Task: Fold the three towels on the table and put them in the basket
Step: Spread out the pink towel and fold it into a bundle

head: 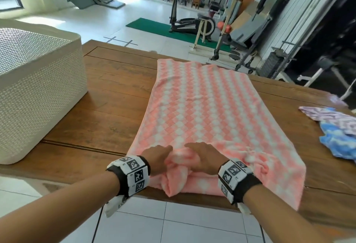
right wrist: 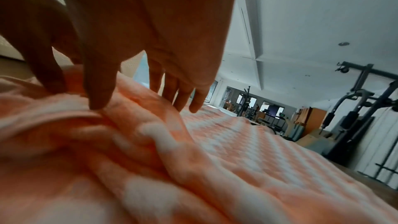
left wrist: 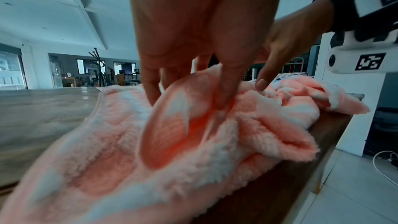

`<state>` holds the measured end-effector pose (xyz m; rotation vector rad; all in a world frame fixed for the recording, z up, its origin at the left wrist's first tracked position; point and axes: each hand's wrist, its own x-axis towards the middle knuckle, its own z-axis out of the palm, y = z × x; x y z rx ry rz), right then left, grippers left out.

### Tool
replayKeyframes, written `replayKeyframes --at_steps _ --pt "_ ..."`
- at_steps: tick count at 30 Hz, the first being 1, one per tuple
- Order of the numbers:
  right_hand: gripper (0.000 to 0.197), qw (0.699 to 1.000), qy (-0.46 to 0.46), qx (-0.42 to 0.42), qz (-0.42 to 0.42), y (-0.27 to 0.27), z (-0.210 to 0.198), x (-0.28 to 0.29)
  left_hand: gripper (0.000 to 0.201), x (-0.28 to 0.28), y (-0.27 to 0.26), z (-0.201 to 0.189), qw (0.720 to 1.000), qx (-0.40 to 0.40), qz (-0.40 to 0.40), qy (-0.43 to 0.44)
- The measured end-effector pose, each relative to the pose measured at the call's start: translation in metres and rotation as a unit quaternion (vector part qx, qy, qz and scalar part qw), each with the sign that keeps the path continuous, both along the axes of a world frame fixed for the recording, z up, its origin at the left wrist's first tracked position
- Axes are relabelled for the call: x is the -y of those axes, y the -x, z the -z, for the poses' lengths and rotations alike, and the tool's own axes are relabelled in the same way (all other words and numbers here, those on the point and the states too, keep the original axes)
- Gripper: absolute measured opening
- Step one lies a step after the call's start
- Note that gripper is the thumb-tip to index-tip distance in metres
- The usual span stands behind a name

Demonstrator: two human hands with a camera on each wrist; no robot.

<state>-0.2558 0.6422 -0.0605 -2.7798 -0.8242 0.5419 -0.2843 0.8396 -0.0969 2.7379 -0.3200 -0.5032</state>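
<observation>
A pink-and-white checked towel [head: 202,104] lies spread lengthwise on the wooden table [head: 107,92], with its near end bunched at the table's front edge. Both hands are at the middle of that bunched end. My left hand [head: 159,156] pinches a raised fold [left wrist: 172,125] between thumb and fingers [left wrist: 150,91]. My right hand [head: 202,156] is just beside it, thumb [right wrist: 96,101] on one side of a towel ridge [right wrist: 137,108] and fingers on the other. A tall white woven basket [head: 38,88] stands at the table's left end.
Crumpled purple-white [head: 335,117] and blue-white [head: 339,142] towels lie together at the table's right edge. Bare wood shows between the basket and the pink towel. Gym machines [head: 192,25] and a green mat stand on the tiled floor beyond the table.
</observation>
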Motion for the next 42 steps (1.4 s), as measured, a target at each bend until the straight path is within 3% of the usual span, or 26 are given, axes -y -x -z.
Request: replayKeyframes --at_steps 3,6,9,13,15,18,20,22,24,26,29,32,34,37,39,41,42 --pt "0.061 0.995 0.071 0.044 0.048 0.000 0.005 0.036 0.022 0.009 -0.007 0.005 0.998 0.033 -0.048 -0.024" --pt "0.078 0.975 0.166 0.048 0.139 0.000 0.013 0.080 0.022 0.018 -0.024 -0.015 0.989 0.123 -0.084 -0.008" --pt "0.087 0.950 0.202 0.040 0.235 -0.001 0.017 0.121 0.014 0.036 -0.046 -0.045 0.974 0.209 -0.089 0.002" --pt "0.107 0.913 0.204 -0.048 0.350 -0.001 0.021 0.165 0.026 0.085 -0.049 -0.066 0.978 0.195 -0.067 0.036" --pt "0.108 0.907 0.189 -0.075 0.367 0.003 0.027 0.185 0.053 0.115 -0.043 -0.058 0.987 0.154 -0.032 0.015" --pt "0.123 0.921 0.148 -0.103 0.345 0.010 0.044 0.212 0.103 0.156 -0.032 -0.032 0.994 0.067 0.052 -0.070" --pt "0.117 0.940 0.125 -0.086 0.304 0.015 0.052 0.226 0.115 0.176 -0.025 -0.008 0.987 0.016 0.081 -0.137" --pt "0.098 0.956 0.142 -0.024 0.254 0.017 0.057 0.238 0.095 0.193 -0.018 0.008 0.977 0.012 0.081 -0.197" --pt "0.075 0.969 0.121 0.019 0.215 0.012 0.056 0.249 0.057 0.203 -0.016 0.013 0.977 0.042 0.048 -0.205" --pt "0.052 0.979 0.078 -0.026 0.186 0.007 0.045 0.256 0.038 0.206 -0.017 0.008 0.977 0.033 0.037 -0.207" --pt "0.011 0.980 0.047 -0.144 0.125 0.008 0.024 0.253 0.030 0.201 -0.014 -0.008 0.979 -0.026 0.031 -0.201" --pt "0.023 0.972 0.060 -0.207 0.089 0.012 0.018 0.245 0.032 0.193 0.001 -0.019 0.967 -0.120 0.013 -0.222" --pt "0.019 0.973 0.079 -0.209 0.051 0.012 0.022 0.242 0.032 0.188 0.014 -0.023 0.967 -0.160 0.002 -0.196" --pt "0.024 0.983 0.102 -0.151 -0.005 0.011 0.024 0.243 0.031 0.179 0.027 -0.027 0.984 -0.090 -0.041 -0.149" --pt "0.044 0.986 0.118 -0.115 -0.012 0.008 0.028 0.249 0.052 0.170 0.033 -0.017 0.982 -0.029 -0.052 -0.178" --pt "0.064 0.984 0.140 -0.110 -0.001 0.010 0.032 0.252 0.092 0.164 0.041 -0.003 0.972 -0.041 -0.051 -0.227" --pt "0.067 0.984 0.145 -0.104 -0.002 0.012 0.035 0.253 0.098 0.164 0.045 0.002 0.970 -0.052 -0.052 -0.231"
